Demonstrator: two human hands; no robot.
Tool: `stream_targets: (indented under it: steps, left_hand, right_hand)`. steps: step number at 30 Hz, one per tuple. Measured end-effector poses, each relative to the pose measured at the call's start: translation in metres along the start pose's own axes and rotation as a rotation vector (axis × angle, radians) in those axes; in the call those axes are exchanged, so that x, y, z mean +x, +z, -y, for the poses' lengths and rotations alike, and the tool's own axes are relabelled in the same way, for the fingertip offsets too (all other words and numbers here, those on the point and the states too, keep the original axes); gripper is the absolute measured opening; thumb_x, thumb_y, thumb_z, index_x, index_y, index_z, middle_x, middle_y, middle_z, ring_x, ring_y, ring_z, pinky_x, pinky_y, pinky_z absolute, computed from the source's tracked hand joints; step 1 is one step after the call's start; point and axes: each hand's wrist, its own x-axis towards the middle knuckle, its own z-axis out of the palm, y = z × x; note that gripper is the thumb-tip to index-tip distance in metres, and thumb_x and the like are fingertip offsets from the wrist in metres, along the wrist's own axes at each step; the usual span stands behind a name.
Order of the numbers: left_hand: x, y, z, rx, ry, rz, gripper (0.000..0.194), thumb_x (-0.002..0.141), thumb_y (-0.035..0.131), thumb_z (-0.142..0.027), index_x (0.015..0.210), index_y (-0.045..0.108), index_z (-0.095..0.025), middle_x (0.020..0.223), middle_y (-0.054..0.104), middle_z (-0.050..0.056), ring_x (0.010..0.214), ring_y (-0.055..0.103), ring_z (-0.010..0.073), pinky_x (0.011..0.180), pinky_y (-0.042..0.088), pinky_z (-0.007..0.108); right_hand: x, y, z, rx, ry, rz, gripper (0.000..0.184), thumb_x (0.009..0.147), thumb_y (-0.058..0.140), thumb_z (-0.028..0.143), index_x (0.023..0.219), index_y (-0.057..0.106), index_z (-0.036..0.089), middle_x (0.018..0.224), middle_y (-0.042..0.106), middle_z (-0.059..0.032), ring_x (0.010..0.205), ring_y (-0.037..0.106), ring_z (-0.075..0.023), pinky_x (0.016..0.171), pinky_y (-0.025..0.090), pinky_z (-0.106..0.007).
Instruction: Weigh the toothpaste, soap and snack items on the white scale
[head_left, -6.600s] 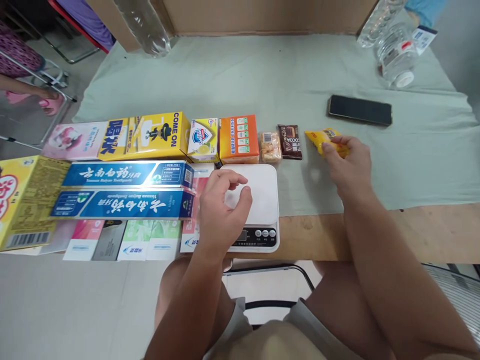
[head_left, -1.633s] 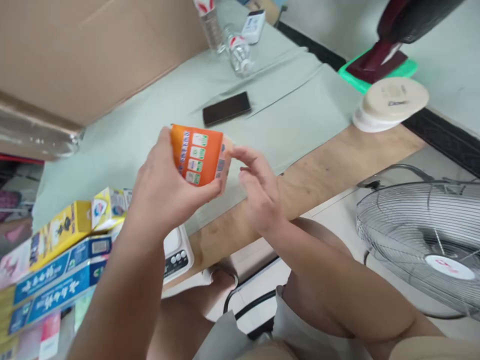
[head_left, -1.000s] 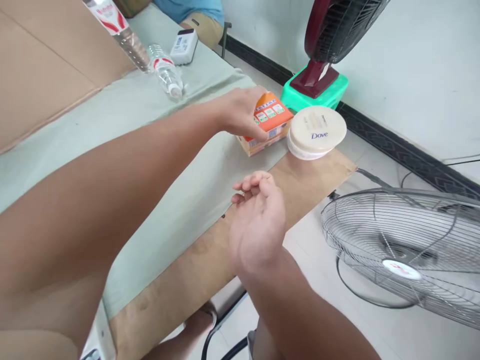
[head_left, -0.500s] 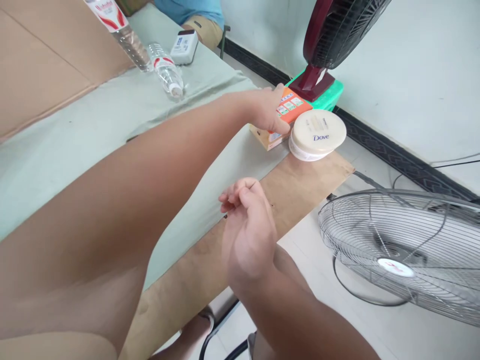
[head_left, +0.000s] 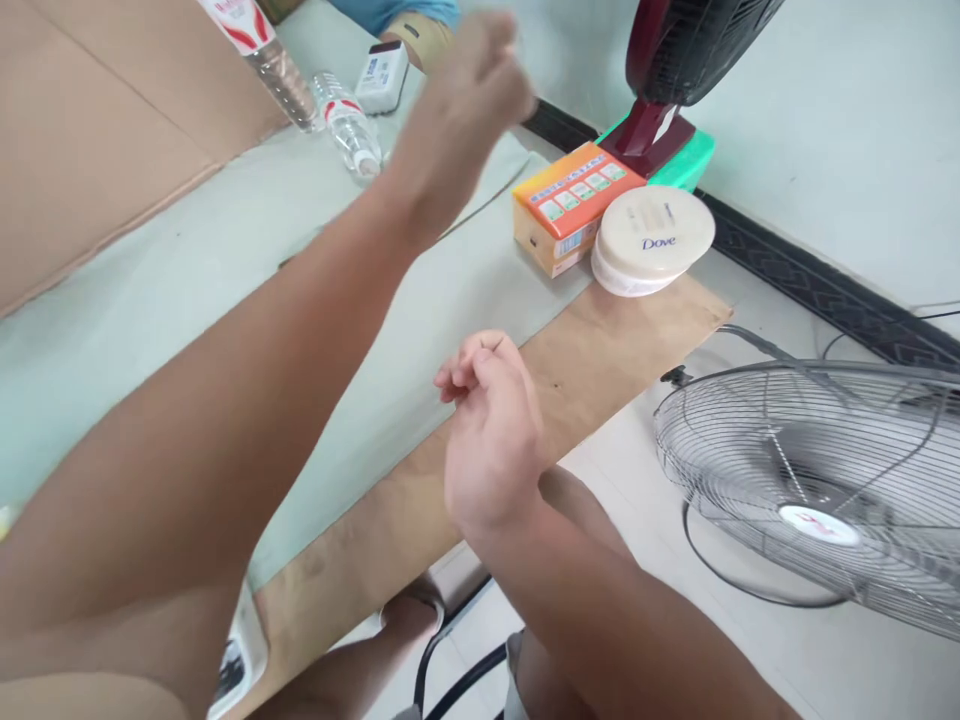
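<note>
My left hand (head_left: pixel 472 115), blurred by motion, is raised above the table with its fingers bent. It is apart from the orange tissue pack (head_left: pixel 574 205), and whether it holds anything does not show. Beside that pack stands a cream round tub (head_left: pixel 656 240) with a lid marked Dove. Nearer to me, my right hand (head_left: pixel 495 430) is held over the table's brown edge strip (head_left: pixel 577 370). Its fingers are curled and the thumb lies against them. The inside of that grip is hidden.
Two clear plastic bottles (head_left: pixel 349 130) and a white box-like device (head_left: pixel 381 78) are at the back left, by a cardboard sheet (head_left: pixel 112 110). A dark red fan (head_left: pixel 664 130) stands behind the tub. A wire-cage fan (head_left: pixel 810 490) is at the right. Someone's blue clothing (head_left: pixel 409 12) shows behind.
My left hand has left the orange tissue pack and moved up and to the left, uncovering the pack. The right hand keeps its curled pose. The view has shifted slightly.
</note>
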Motion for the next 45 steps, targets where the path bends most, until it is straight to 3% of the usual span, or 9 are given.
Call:
stream_targets:
  steps: [3, 7, 11, 16, 27, 32, 36, 41, 45]
  left_hand:
    - [-0.060, -0.074, 0.020, -0.018, 0.320, -0.101, 0.022, 0.078, 0.060, 0.002, 0.080, 0.063, -0.020, 0.075, 0.058, -0.003, 0.074, 0.059, 0.0121, 0.070, 0.046, 0.025]
    - [-0.191, -0.164, 0.040, 0.046, 0.236, -0.349, 0.026, 0.078, 0.081, -0.023, 0.065, 0.058, -0.023, 0.062, 0.057, -0.001, 0.056, 0.051, 0.0142, 0.055, 0.038, 0.032]
    - [-0.309, -0.214, 0.043, 0.175, 0.101, -0.486, 0.022, 0.071, 0.084, -0.022, 0.060, 0.065, -0.025, 0.055, 0.061, 0.001, 0.051, 0.052, 0.0164, 0.049, 0.037, 0.034]
    - [-0.398, -0.257, 0.042, 0.174, 0.014, -0.656, 0.018, 0.066, 0.081, -0.017, 0.059, 0.068, -0.028, 0.053, 0.061, -0.001, 0.048, 0.052, 0.0184, 0.049, 0.040, 0.037]
    - [-0.511, -0.356, 0.058, 0.170, 0.098, -1.112, 0.015, 0.081, 0.073, -0.018, 0.068, 0.074, -0.026, 0.061, 0.064, 0.000, 0.055, 0.055, 0.0160, 0.056, 0.040, 0.034]
    - [-0.555, -0.394, 0.070, 0.169, 0.004, -1.698, 0.013, 0.070, 0.062, -0.017, 0.059, 0.057, -0.022, 0.060, 0.052, -0.002, 0.060, 0.049, 0.0138, 0.064, 0.035, 0.032]
    - [-0.588, -0.417, 0.085, 0.054, -0.140, -2.090, 0.015, 0.061, 0.060, -0.019, 0.065, 0.046, -0.021, 0.073, 0.047, -0.002, 0.070, 0.046, 0.0131, 0.068, 0.036, 0.031]
    - [-0.619, -0.424, 0.100, -0.258, -0.528, -2.039, 0.021, 0.073, 0.064, -0.030, 0.092, 0.057, -0.025, 0.101, 0.062, 0.003, 0.106, 0.062, 0.0204, 0.092, 0.050, 0.037]
    - [-0.630, -0.424, 0.100, -0.302, -0.607, -1.894, 0.035, 0.084, 0.062, -0.039, 0.118, 0.063, -0.028, 0.134, 0.067, 0.006, 0.138, 0.058, 0.0267, 0.114, 0.049, 0.045]
  right_hand:
    - [-0.004, 0.000, -0.007, -0.014, -0.018, 0.081, 0.029, 0.092, 0.051, 0.038, 0.069, 0.042, 0.024, 0.070, 0.041, 0.0020, 0.069, 0.042, -0.0142, 0.068, 0.038, -0.032]
    - [-0.017, 0.002, -0.023, -0.089, -0.059, 0.219, 0.036, 0.098, 0.049, 0.038, 0.067, 0.040, 0.024, 0.066, 0.034, 0.0034, 0.062, 0.036, -0.0128, 0.061, 0.033, -0.030]
    - [-0.043, 0.014, -0.044, -0.224, -0.093, 0.360, 0.039, 0.098, 0.052, 0.043, 0.066, 0.040, 0.024, 0.066, 0.033, 0.0040, 0.059, 0.037, -0.0118, 0.060, 0.034, -0.031]
    - [-0.082, 0.029, -0.074, -0.442, -0.223, 0.529, 0.033, 0.092, 0.054, 0.033, 0.061, 0.048, 0.024, 0.061, 0.037, 0.0029, 0.056, 0.037, -0.0122, 0.058, 0.032, -0.032]
    - [-0.149, 0.062, -0.136, -0.747, -0.337, 0.914, 0.024, 0.076, 0.068, 0.037, 0.054, 0.065, 0.027, 0.051, 0.050, -0.0042, 0.052, 0.049, -0.0177, 0.052, 0.031, -0.040]
    - [-0.207, 0.130, -0.161, -1.072, -0.393, 1.391, 0.015, 0.090, 0.065, 0.030, 0.075, 0.067, 0.029, 0.067, 0.065, -0.0012, 0.061, 0.059, -0.0176, 0.059, 0.041, -0.039]
    - [-0.264, 0.210, -0.213, -0.946, -0.569, 1.781, 0.005, 0.086, 0.065, 0.025, 0.082, 0.067, 0.027, 0.083, 0.072, 0.0003, 0.078, 0.066, -0.0170, 0.072, 0.048, -0.036]
    - [-0.336, 0.294, -0.298, -1.172, -0.526, 1.724, 0.021, 0.081, 0.076, 0.009, 0.093, 0.075, 0.026, 0.099, 0.075, 0.0061, 0.101, 0.068, -0.0149, 0.095, 0.047, -0.034]
    - [-0.372, 0.321, -0.345, -1.300, -0.419, 1.658, 0.009, 0.083, 0.077, 0.016, 0.090, 0.076, 0.022, 0.069, 0.064, 0.0119, 0.078, 0.064, -0.0102, 0.086, 0.043, -0.033]
